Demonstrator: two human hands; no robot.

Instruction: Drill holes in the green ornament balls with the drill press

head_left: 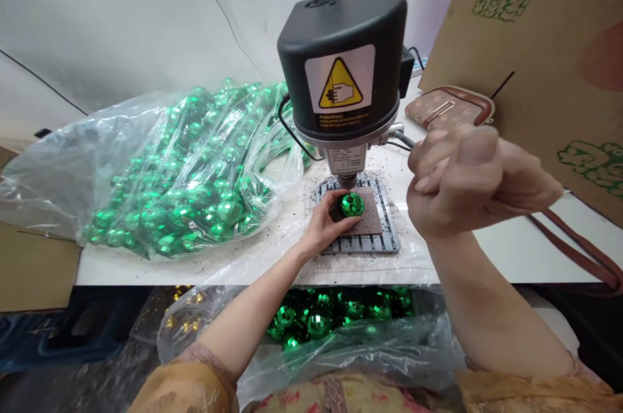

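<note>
My left hand (321, 223) is curled round the left side of a shiny green faceted ball (354, 206), thumb and fingers gripping it. The ball sits on a brownish square pad (374, 219) on the slotted metal base (390, 241) of a small drill press (343, 23). Directly over the ball is the chuck (347, 180); whether the bit is inside the ball I cannot tell. Raised at the right, my right hand (462, 179) is closed in a fist round the drill press's feed lever (403, 137), whose outer end is hidden by the fingers.
A clear plastic bag (141, 121) full of green balls lies left of the press. Below the table edge, another bag (379, 348) holds more green balls (318, 324). Dark shavings surround the base. At right stand a patterned purse (438, 109) and a large cardboard box (540, 56).
</note>
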